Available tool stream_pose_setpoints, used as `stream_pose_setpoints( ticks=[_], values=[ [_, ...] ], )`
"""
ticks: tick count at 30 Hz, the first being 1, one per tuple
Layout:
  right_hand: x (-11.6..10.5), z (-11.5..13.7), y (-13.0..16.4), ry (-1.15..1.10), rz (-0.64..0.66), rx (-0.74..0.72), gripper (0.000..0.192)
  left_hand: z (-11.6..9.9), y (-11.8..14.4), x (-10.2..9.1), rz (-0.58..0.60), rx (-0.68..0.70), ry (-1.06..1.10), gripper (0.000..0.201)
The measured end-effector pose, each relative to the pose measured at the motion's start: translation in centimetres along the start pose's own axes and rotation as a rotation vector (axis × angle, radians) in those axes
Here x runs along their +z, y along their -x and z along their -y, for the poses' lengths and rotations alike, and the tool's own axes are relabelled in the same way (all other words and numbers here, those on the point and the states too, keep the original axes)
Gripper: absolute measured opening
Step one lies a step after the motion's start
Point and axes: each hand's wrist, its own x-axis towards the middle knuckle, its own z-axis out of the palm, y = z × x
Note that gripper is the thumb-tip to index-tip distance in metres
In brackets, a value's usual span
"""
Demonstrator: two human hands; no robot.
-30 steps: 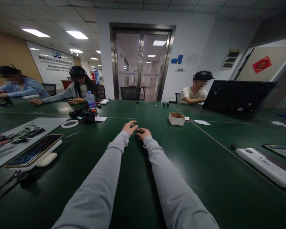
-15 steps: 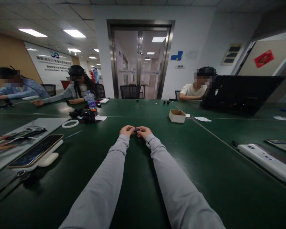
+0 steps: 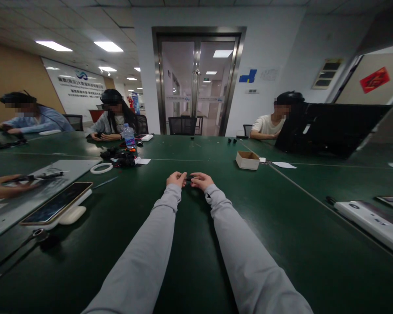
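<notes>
Both my arms, in grey sleeves, reach forward over the dark green table (image 3: pixel 196 244). A small dark piece (image 3: pixel 189 179) sits between my two hands, too small to name. My left hand (image 3: pixel 176 179) pinches it from the left with thumb and fingertips. From the right, the fingers of my right hand (image 3: pixel 202 180) close on its other end. The hands are a short gap apart, just above the tabletop.
To the right stands a small open box (image 3: pixel 247 162); beyond is a black monitor (image 3: pixel 330 128). On the left are a tape roll (image 3: pixel 101 168), a phone (image 3: pixel 57 203), a bottle (image 3: pixel 129 136) and a co-worker's hand (image 3: pixel 9 187) holding a dark part. Other people sit across the table.
My hands have drawn slightly apart around the small dark piece. The view has turned a little left. At the left, the co-worker's hand has lifted a dark part off the board.
</notes>
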Motion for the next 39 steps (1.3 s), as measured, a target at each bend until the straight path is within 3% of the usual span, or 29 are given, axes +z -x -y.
stream_pose_setpoints(
  ticks=[9, 27, 32, 36, 39],
  values=[
    [-0.6, -0.9, -0.7, -0.098, 0.038, -0.018, 0.035, 0.7, -0.6, 0.0, -0.054, 0.003, -0.062, 0.033],
    [-0.7, -0.8, -0.4, -0.088, 0.06, -0.054, 0.038, -0.4, 0.2, -0.3, -0.041, -0.003, -0.198, 0.034],
    [-0.4, -0.4, -0.2, -0.111, 0.047, -0.014, 0.024, -0.3, 0.1, -0.2, 0.003, 0.043, -0.041, 0.029],
    [-0.2, -0.2, -0.2, -0.121, -0.034, 0.005, 0.014, -0.3, 0.0, -0.1, 0.126, 0.119, 0.156, 0.021],
    [-0.2, -0.2, -0.3, -0.132, -0.06, 0.002, 0.012, -0.4, -0.1, -0.1, 0.145, 0.03, 0.217, 0.024]
  ],
)
